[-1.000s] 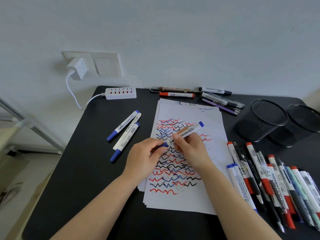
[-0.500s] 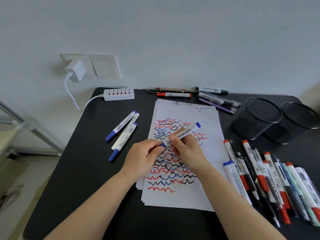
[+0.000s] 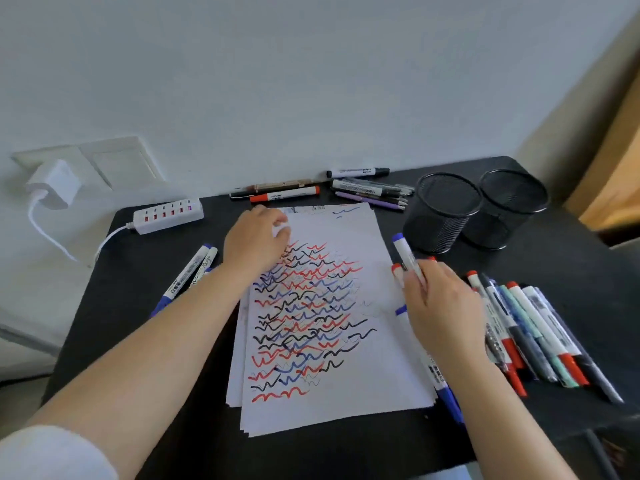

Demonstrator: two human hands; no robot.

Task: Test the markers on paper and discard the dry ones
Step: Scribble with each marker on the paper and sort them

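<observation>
1. Nearest, a stack of paper [image 3: 381, 299] lies on the black table [image 3: 114, 306]; its top sheet is covered in red, blue and black squiggles.
2. The right hand [image 3: 441, 306] is just right of the stack; its fingers pinch a white marker with a blue end [image 3: 406, 255], which tilts up and away from the hand over the paper's right edge.
3. Under and right of that hand lies a row of markers and pens [image 3: 530, 327], with red, blue, black and teal ends; one blue-capped marker [image 3: 446, 393] lies along the paper's lower right edge.
4. The left hand [image 3: 256, 244] rests on the upper left part of the paper; its fingers are curled, blurred, and whether they hold anything cannot be told.
5. Left of the stack lie blue-ended markers [image 3: 192, 271], partly hidden by the left forearm.
6. Farther off, two black mesh pen cups [image 3: 446, 216] stand side by side at right; more pens [image 3: 287, 195] lie along the wall; a white power strip [image 3: 168, 215] sits at far left.
</observation>
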